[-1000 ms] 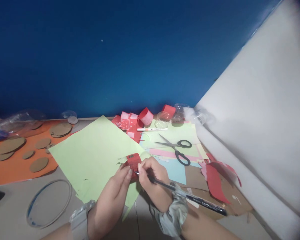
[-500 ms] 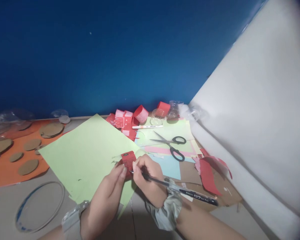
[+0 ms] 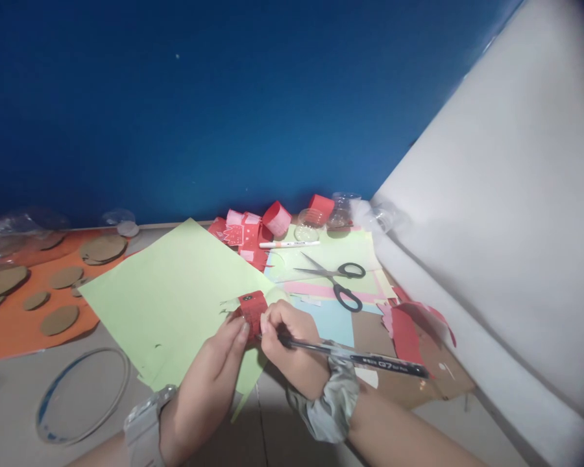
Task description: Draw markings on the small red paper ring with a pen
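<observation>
nearest, a pale band [image 3: 148, 428] circles the left wrist and a grey-green scrunchie [image 3: 333, 405] the right. the left hand [image 3: 211, 373] has its grip closed on a small red paper piece [image 3: 254, 310], thumb and fingers together at its near side. the red paper piece is between the two hands, above the right part of a pale green sheet [image 3: 175, 292], with a dark mark near its top edge. the right hand [image 3: 292, 347] has its grip clamped round a black pen [image 3: 365, 359], which slants back across the wrist; its tip is by the lower part of the red paper piece, though i cannot tell if it touches. a thin hoop [image 3: 41, 412] lies on the grey surface [image 3: 10, 421] to the left. farther on, cardboard discs [image 3: 60, 320] lie on an orange sheet [image 3: 10, 340]. to the right, a red strip [image 3: 406, 337] rests on brown cardboard [image 3: 448, 386] beside light blue paper [image 3: 338, 324]. beyond that, scissors [image 3: 335, 274] lie with blades parted, and behind them a white marker [image 3: 289, 244]. farthest back, a red paper ring [image 3: 277, 219] and clear plastic cups [image 3: 309, 217] sit near the blue wall [image 3: 292, 97]
</observation>
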